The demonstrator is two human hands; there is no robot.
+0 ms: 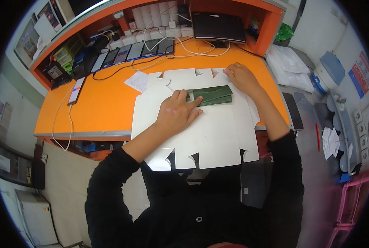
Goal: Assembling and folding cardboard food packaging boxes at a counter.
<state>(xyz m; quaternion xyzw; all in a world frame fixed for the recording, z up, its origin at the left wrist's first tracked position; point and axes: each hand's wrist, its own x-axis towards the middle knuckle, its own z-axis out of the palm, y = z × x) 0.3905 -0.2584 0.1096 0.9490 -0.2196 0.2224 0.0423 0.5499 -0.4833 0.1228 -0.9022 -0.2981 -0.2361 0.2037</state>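
Observation:
A flat white die-cut cardboard box blank with slots and tabs along its edges lies on the orange desk and overhangs its front edge. On its upper half rests a stack of flat, dark green strips, fanned slightly at the right end. My left hand lies palm down with fingers spread, its index fingertip on the left end of the stack. At the far right corner of the blank, my right hand has its fingers bent and closed on the cardboard edge.
Behind the blank, a row of phones sits among cables and white chargers. A dark monitor stands at the back right. Another phone lies at the left, plugged in. A paper slip touches the blank's left side. Wrapped white packages are at the right.

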